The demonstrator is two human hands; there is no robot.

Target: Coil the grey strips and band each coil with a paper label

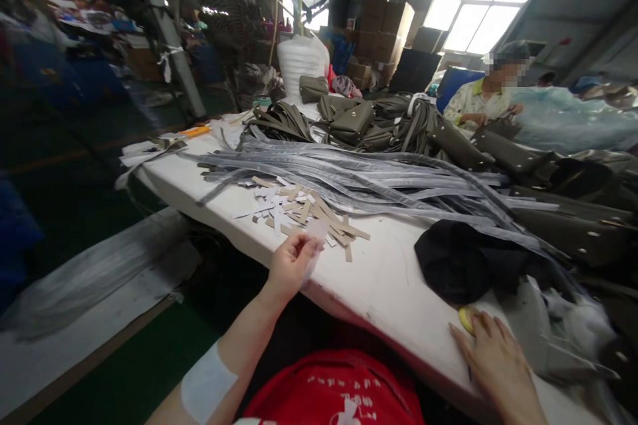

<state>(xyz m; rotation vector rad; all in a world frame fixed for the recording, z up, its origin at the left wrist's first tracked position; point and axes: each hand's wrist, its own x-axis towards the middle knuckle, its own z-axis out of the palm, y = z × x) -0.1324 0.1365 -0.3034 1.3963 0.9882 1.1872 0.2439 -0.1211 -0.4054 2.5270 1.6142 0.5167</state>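
- Between thumb and forefinger of the left hand [292,262], a pale slip [317,228] is pinched; its long axis seems to run away from the wrist, upper end towards the loose strips [303,207] just beyond.
- A light hold near one edge should keep something so thin uncreased.
- Well right of that hand, on the desk [381,273], the right hand [498,353] lies palm down by a yellow roll [466,320]; whether it grips, I cannot tell.
- Past the strips: grey straps [349,170].
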